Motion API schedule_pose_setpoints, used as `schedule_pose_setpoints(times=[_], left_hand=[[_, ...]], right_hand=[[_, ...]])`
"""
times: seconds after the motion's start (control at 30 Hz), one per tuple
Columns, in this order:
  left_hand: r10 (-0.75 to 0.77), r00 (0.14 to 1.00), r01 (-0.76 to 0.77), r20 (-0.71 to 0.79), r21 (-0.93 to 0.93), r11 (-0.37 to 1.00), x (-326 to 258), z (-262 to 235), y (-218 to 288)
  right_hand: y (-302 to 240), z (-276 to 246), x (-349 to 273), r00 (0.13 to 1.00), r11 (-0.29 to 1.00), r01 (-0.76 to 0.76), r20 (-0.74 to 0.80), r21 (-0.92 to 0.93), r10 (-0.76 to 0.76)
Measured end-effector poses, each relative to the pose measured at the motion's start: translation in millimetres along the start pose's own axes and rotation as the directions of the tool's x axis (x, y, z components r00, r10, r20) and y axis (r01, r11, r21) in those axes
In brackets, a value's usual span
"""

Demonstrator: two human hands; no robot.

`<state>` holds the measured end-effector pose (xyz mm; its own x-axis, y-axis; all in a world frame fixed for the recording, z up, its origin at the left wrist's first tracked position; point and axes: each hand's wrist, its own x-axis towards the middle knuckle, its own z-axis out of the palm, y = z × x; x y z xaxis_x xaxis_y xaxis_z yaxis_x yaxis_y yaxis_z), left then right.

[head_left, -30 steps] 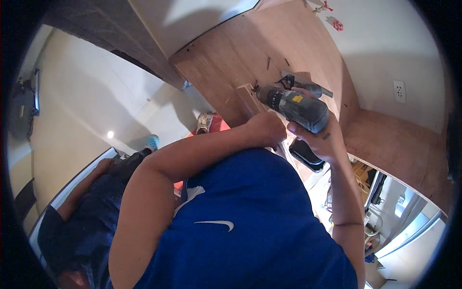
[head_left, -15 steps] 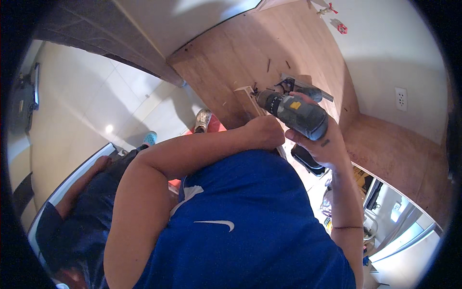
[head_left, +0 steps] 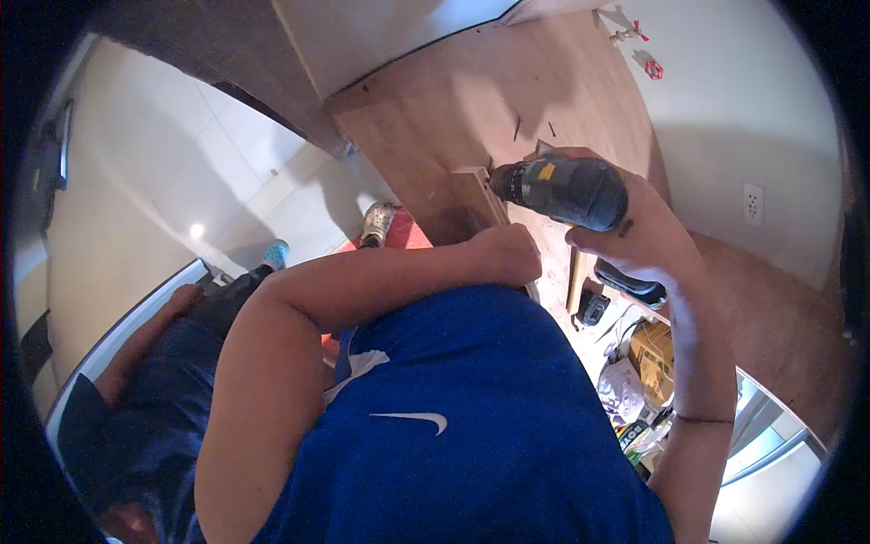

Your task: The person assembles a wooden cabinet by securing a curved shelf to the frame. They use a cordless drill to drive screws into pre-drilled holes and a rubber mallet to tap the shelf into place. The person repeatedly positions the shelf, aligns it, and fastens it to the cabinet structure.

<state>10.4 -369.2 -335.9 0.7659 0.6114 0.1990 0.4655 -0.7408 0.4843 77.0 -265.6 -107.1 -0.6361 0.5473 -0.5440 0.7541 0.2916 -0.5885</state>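
Observation:
My right hand [head_left: 648, 222] is wrapped round the grip of a dark cordless drill [head_left: 575, 192] with a yellow patch. The drill lies nearly level, its chuck pointing left at the far end of a narrow wooden board [head_left: 478, 189]. Whether the bit touches the wood is hard to see. My left hand [head_left: 509, 256] is closed at the near part of that board, below the chuck, its fingertips hidden. Beyond the drill, thin dark screws [head_left: 517, 127] lie on a wooden panel [head_left: 426, 100].
At left a person [head_left: 154, 390] in dark clothes lies or leans close to my arm. Near the panel is a speckled clog [head_left: 378, 220] on a red surface. A cardboard box [head_left: 652, 358] and bags are below my right arm. A wall socket [head_left: 752, 204] is at right.
My right hand and the drill have swung right and the drill has turned more level. The metal piece behind it is now mostly hidden. My left hand has barely moved.

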Motion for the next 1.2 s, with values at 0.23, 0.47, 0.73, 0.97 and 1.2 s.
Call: schedule_pose_setpoints(times=[0.23,0.47,0.73,0.97,1.2], left_hand=[[0.024,0.993,-0.024,-0.113,-0.004,1.000,1.9,14.5,-1.7],[-0.001,0.989,-0.004,-0.148,-0.027,1.000,-2.2,6.6,1.3],[0.021,0.980,-0.023,-0.199,-0.006,1.000,0.3,16.2,-1.4],[0.039,0.970,-0.040,-0.238,-0.001,0.999,-0.3,17.6,-1.4],[0.037,0.964,-0.040,-0.262,-0.005,0.999,1.9,21.3,-1.3]], right_hand=[[-11.7,4.6,3.8,1.000,0.999,0.012,0.003,0.044,-0.012],[-10.0,9.7,4.7,1.000,1.000,0.021,-0.018,0.014,-0.021],[-35.2,-0.8,13.1,0.985,0.985,-0.165,0.034,-0.055,0.167],[-22.7,2.2,15.1,0.995,0.996,-0.065,0.066,-0.066,0.069],[-24.9,12.5,-7.2,0.994,0.994,-0.106,-0.008,-0.001,0.106]])
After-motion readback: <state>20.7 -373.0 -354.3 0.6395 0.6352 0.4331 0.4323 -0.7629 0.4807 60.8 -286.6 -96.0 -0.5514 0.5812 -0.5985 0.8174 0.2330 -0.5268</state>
